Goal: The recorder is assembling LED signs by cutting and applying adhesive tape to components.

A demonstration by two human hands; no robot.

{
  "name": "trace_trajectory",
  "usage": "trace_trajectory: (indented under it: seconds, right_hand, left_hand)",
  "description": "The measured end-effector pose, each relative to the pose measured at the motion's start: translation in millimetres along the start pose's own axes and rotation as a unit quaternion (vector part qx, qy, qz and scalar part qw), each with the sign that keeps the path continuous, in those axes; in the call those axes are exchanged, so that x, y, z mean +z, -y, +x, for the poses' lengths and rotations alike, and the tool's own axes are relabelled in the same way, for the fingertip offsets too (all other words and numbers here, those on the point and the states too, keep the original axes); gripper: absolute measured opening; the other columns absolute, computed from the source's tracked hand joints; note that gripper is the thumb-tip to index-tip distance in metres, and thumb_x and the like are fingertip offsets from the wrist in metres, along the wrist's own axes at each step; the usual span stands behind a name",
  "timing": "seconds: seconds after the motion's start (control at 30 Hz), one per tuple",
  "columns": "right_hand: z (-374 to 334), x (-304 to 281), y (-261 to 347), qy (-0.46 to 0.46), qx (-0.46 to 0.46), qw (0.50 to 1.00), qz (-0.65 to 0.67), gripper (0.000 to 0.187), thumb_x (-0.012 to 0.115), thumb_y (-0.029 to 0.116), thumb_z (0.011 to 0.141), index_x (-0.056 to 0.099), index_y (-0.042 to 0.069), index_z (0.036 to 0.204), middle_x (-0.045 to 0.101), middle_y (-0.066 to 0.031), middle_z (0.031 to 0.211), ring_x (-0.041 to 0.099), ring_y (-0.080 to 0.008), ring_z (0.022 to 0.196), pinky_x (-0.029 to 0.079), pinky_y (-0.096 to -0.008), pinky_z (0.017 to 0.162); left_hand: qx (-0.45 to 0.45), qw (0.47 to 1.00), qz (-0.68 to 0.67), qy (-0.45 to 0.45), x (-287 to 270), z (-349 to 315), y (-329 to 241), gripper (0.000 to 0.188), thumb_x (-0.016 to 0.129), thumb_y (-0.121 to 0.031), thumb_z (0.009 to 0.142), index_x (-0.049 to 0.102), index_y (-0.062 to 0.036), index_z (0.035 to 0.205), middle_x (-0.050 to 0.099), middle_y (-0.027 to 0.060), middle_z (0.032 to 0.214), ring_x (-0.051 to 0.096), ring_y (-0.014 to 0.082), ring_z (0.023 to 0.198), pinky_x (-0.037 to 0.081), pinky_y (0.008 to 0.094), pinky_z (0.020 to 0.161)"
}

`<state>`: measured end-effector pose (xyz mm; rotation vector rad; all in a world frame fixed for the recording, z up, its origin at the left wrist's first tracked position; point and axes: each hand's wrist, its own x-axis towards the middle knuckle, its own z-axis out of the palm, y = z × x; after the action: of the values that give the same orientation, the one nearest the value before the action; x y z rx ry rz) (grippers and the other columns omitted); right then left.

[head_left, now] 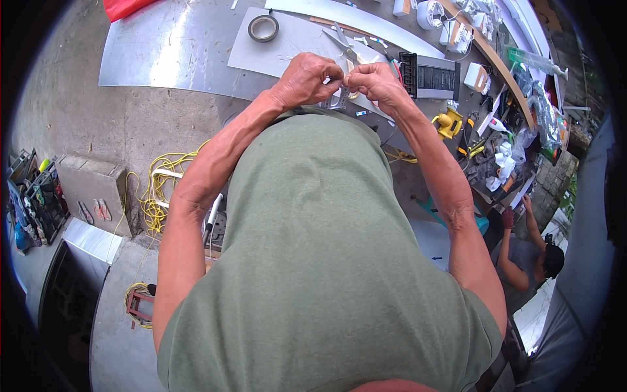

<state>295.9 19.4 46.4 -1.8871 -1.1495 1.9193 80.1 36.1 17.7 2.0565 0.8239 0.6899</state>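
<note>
My left hand point(309, 80) and my right hand point(380, 85) meet at the near edge of the worktable, fingertips almost touching. Both are closed in a pinch, and whatever small piece sits between the fingers is too hidden to name. Just below them shows a pale, light-coloured part point(336, 99), partly covered by my left hand. Beyond the fingers lies a pair of scissors point(342, 43) with its blades apart. A roll of dark tape point(263, 29) rests on a light grey sheet point(287, 46) farther off to the left.
Right of my hands stands a black and grey case point(428, 75), with a yellow power tool point(448, 123) nearer me. White boxes, cables and plastic wrap crowd the table's right side. A yellow cord point(160, 189) coils on the floor at left. Another person point(522, 268) works at lower right.
</note>
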Motion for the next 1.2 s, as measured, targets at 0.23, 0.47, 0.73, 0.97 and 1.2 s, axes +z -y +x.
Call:
trace_trajectory:
  seconds: [0.23, 0.47, 0.73, 0.97, 1.2]
  right_hand:
    - [-18.9, 3.1, -8.4, -0.098, -0.326, 0.920, -0.195, 0.019, 0.071, 0.016, 0.092, 0.071, 0.003, 0.107, 0.073, -0.0074, 0.090, 0.067, -0.0169, 0.081, 0.052, -0.0325, 0.072]
    - [-14.5, 4.8, -19.4, -0.087, -0.376, 0.901, -0.200, 0.015, 0.072, 0.013, 0.090, 0.073, 0.005, 0.103, 0.073, -0.0083, 0.090, 0.068, -0.0224, 0.082, 0.052, -0.0341, 0.078]
    - [-11.1, 4.0, -17.9, -0.049, -0.358, 0.914, -0.185, 0.014, 0.071, 0.015, 0.092, 0.073, 0.006, 0.102, 0.073, -0.0077, 0.086, 0.069, -0.0199, 0.080, 0.053, -0.0337, 0.074]
    - [-8.2, 5.9, -18.4, -0.044, -0.341, 0.923, -0.175, 0.013, 0.070, 0.014, 0.093, 0.073, 0.005, 0.101, 0.073, -0.0062, 0.084, 0.069, -0.0152, 0.075, 0.053, -0.0321, 0.069]
    - [-10.0, 10.1, -20.4, -0.059, -0.339, 0.928, -0.141, 0.013, 0.070, 0.011, 0.092, 0.071, 0.003, 0.103, 0.072, -0.0072, 0.085, 0.068, -0.0164, 0.077, 0.054, -0.0326, 0.071]
  left_hand:
    - [-0.105, 0.990, -0.089, 0.040, -4.8, 0.1, 5.3, 0.014, 0.074, -0.012, 0.082, 0.078, -0.0041, 0.093, 0.075, 0.0101, 0.081, 0.070, 0.0163, 0.069, 0.054, 0.0312, 0.063]
    - [-0.094, 0.989, -0.101, 0.060, -7.3, -1.2, 3.2, 0.016, 0.076, -0.013, 0.082, 0.078, -0.0034, 0.095, 0.075, 0.0097, 0.079, 0.069, 0.0153, 0.069, 0.054, 0.0307, 0.063]
    - [-0.094, 0.987, -0.110, 0.066, -6.5, -4.3, 2.2, 0.016, 0.076, -0.012, 0.082, 0.078, -0.0034, 0.095, 0.075, 0.0097, 0.079, 0.068, 0.0150, 0.068, 0.054, 0.0307, 0.064]
    - [-0.106, 0.983, -0.130, 0.078, -4.8, -6.1, 0.7, 0.018, 0.075, -0.013, 0.083, 0.078, -0.0026, 0.097, 0.076, 0.0097, 0.079, 0.069, 0.0138, 0.070, 0.056, 0.0299, 0.066]
    - [-0.121, 0.979, -0.150, 0.066, -5.3, -7.0, -0.5, 0.019, 0.074, -0.014, 0.084, 0.078, -0.0008, 0.097, 0.076, 0.0100, 0.080, 0.069, 0.0135, 0.072, 0.056, 0.0291, 0.068]
